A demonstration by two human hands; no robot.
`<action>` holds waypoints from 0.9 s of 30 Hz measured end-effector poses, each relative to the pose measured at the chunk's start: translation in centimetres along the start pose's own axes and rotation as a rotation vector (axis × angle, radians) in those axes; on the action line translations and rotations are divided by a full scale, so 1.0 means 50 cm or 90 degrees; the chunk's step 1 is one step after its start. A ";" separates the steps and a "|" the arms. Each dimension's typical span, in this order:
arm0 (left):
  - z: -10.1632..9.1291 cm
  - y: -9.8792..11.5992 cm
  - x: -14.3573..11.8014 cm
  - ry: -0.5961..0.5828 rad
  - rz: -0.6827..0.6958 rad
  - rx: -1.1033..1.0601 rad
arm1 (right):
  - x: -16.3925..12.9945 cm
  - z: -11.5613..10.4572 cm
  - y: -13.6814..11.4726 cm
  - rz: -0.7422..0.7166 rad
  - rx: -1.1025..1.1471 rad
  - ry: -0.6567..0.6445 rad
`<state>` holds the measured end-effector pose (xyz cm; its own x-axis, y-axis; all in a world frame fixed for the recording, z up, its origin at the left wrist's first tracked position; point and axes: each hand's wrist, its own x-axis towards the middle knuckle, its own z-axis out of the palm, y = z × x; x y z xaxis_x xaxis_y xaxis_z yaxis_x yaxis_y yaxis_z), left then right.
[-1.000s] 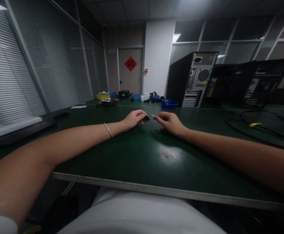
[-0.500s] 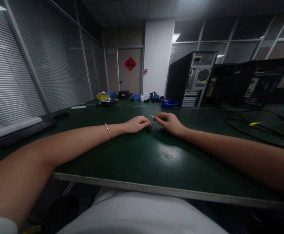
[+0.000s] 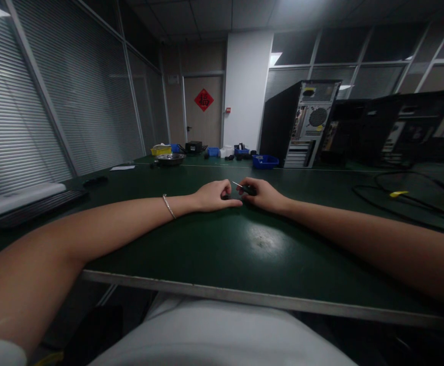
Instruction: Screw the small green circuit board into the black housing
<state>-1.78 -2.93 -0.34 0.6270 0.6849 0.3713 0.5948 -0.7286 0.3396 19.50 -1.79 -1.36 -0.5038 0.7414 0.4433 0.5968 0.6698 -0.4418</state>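
Note:
My left hand [image 3: 215,196] rests on the dark green table [image 3: 207,244], fingers curled around a small black part [image 3: 225,195] that is mostly hidden by them. A thin bracelet sits on that wrist. My right hand [image 3: 264,195] lies just to the right, touching the left hand's fingertips. It pinches a thin tool with a dark handle [image 3: 248,189] whose metal tip points left toward the black part.
A black computer tower [image 3: 298,124] stands at the back right, with more dark cases beside it. Black cables [image 3: 401,203] and a yellow tag lie at the right. Blue bins [image 3: 264,161], a yellow bin and a metal bowl [image 3: 170,158] sit far back. A keyboard [image 3: 27,203] lies at the left.
My left hand lowered from a raised pinch onto the table. Both hands drew together until they touch, and the tool's tip came down toward the black part.

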 end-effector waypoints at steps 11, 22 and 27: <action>0.003 -0.021 0.009 -0.002 0.002 -0.075 | -0.005 -0.004 -0.009 -0.047 0.021 -0.043; 0.010 -0.059 0.023 0.035 -0.082 -0.177 | -0.007 -0.007 -0.020 -0.072 0.046 -0.071; 0.014 -0.066 0.025 0.057 -0.090 -0.249 | -0.009 -0.005 -0.019 -0.076 0.046 -0.047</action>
<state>-2.61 0.35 -1.63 0.4958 0.7878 0.3654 0.4251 -0.5871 0.6889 19.31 -2.78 -0.93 -0.6152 0.6554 0.4382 0.4843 0.7527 -0.4459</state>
